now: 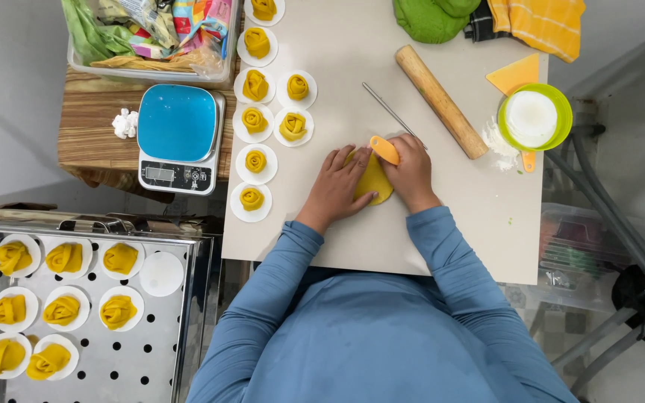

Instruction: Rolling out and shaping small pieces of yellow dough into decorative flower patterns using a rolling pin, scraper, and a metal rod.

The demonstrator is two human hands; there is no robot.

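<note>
- Head view: the left hand lies flat, fingers spread, on a yellow dough piece near the middle of the pale board, covering its left half.
- The right hand is closed around an orange scraper at the dough's far edge; the blade below the handle is hidden.
- Just beyond lie a thin metal rod and a wooden rolling pin.
- Left, yellow dough roses sit on white discs; the farthest is cut off.
- Far cloths are cropped by the frame.
</note>
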